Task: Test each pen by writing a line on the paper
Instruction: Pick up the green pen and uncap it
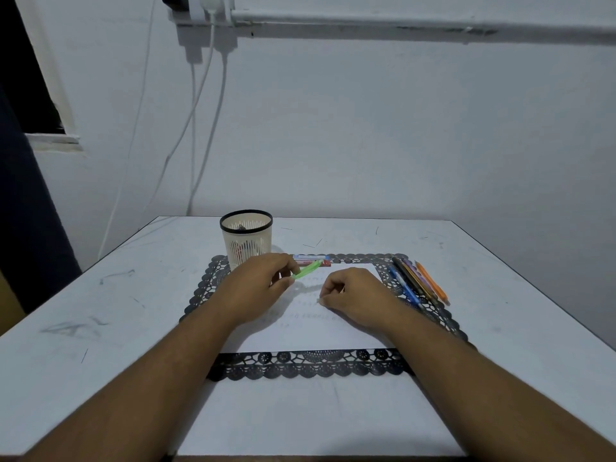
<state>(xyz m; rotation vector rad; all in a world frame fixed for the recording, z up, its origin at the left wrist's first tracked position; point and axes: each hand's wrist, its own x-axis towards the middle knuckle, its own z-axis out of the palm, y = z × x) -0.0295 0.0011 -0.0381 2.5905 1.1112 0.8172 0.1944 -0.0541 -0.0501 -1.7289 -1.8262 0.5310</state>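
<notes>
Your left hand (263,281) pinches a green pen (308,271) between thumb and fingers, just above the centre of the frame; the pen's long axis runs up and to the right from your fingertips, its free end reaching toward two more pens (313,260) that lie side by side across the top edge of the paper (310,338). You cannot tell which end of the green pen carries the tip, so judge that before you bring it down. Your right hand (353,296) sits knuckles-up on the paper right of centre, fingers curled under with something small and pale showing at their tips; whether they clamp it is not clear, perhaps a cap. The green pen hangs over the upper part of the sheet, so the left hand is the nearer one to write, unless you mean to pass the pen across to the right, which is close beside it. Faint rows of marks cross the middle of the paper between your hands; the barest stretch lies toward the bottom edge, nearer you. The sheet rests on a black lace mat (310,365) on the tabletop (100,311). A row of pens (418,283) lies on the mat's right border, slanting up-left to down-right, well apart from your left hand but near your right wrist. A mesh cup (246,240) stands just above your left hand; keep the pen's far end off it.
</notes>
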